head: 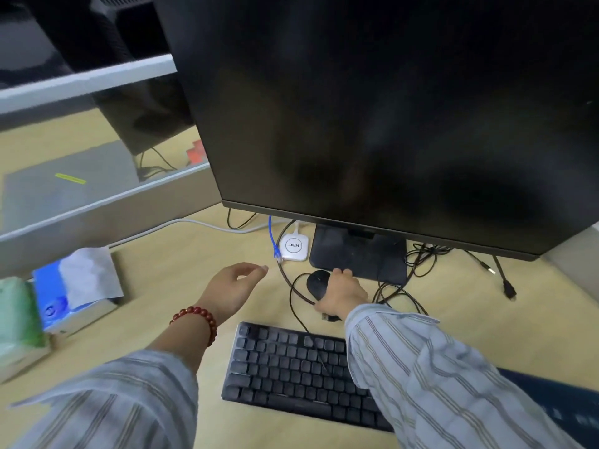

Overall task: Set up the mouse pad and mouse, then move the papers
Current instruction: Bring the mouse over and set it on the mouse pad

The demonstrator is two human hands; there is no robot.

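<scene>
Striped sleeves (453, 377) fill the bottom of the head view, reaching over a dark keyboard (291, 367) on the pale wooden desk (181, 286). Beyond the keyboard's far edge, the right hand (340, 294) is closed over a black mouse (317, 281), whose thin cable loops back across the keys. That mouse sits just in front of the monitor stand (356, 254), under the big dark monitor (389, 108). Left of the keyboard's far corner, the left hand (231, 286) hovers above the desk, fingers loosely curled and holding nothing, a red bead bracelet (197, 319) at its wrist. A small white puck-shaped device (293, 246) lies left of the stand. Further left of the keyboard stands a blue tissue box (69, 293).
</scene>
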